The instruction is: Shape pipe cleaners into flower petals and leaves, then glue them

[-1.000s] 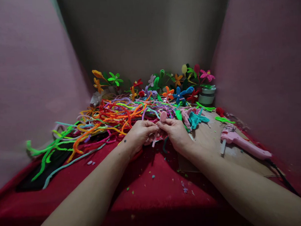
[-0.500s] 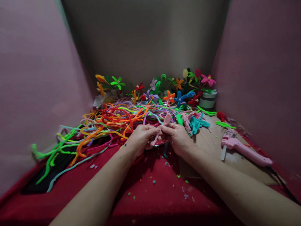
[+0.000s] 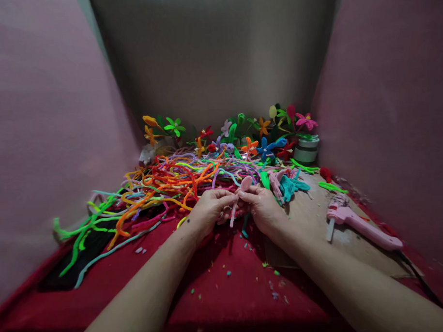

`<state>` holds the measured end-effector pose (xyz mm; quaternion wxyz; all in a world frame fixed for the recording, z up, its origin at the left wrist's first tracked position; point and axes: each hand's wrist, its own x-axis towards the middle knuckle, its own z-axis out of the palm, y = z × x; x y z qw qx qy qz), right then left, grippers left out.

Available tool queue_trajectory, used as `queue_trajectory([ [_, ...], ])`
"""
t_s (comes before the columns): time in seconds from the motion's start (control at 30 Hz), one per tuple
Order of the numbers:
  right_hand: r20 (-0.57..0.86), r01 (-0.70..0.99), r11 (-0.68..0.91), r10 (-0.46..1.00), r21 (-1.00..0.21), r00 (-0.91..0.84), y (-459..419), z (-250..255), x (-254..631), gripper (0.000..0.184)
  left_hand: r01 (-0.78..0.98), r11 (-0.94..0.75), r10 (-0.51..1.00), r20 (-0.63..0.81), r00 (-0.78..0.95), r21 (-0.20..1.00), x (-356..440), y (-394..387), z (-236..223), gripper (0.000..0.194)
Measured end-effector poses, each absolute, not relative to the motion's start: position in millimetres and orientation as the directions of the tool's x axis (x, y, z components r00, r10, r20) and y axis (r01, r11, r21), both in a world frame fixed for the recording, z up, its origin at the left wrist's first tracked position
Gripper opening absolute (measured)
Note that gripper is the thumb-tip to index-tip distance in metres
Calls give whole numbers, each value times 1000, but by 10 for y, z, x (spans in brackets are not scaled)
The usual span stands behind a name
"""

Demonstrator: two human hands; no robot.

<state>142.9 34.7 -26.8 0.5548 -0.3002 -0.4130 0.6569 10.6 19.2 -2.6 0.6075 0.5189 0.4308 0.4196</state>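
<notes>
Both hands meet over the middle of the table, pinching a pale pink pipe cleaner (image 3: 246,184) between them. Its upper end forms a flat rounded petal, and a single straight tail hangs below the fingers. My left hand (image 3: 212,206) is closed on it from the left, thumb and forefinger together. From the right, my right hand (image 3: 262,203) grips it just under the petal. Beyond the hands spreads a tangled heap of coloured pipe cleaners (image 3: 171,180). Pink and teal petal pieces (image 3: 293,185) lie just past my right hand.
A pink glue gun (image 3: 361,224) rests on a cardboard sheet (image 3: 311,230) at the right, its cord trailing off. Pipe-cleaner flowers (image 3: 265,147) and a small white pot (image 3: 306,149) stand at the back. Fuzzy scraps dot the red cloth (image 3: 211,302). Pink walls rise on both sides.
The pink pipe cleaner has turned so its tail points more straight down. Both hands sit slightly lower in view and still hold it.
</notes>
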Motion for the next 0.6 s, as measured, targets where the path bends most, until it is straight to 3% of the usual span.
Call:
queue_trajectory([
  [0.4,40,-450,-50,981,-892,-189,355,-326,1403,23,27,47,978,-52,202,999,181,147,86,14],
  [0.6,36,-415,-46,982,-909,-187,343,-307,1386,24,268,-101,988,66,137,958,202,148,72,15],
])
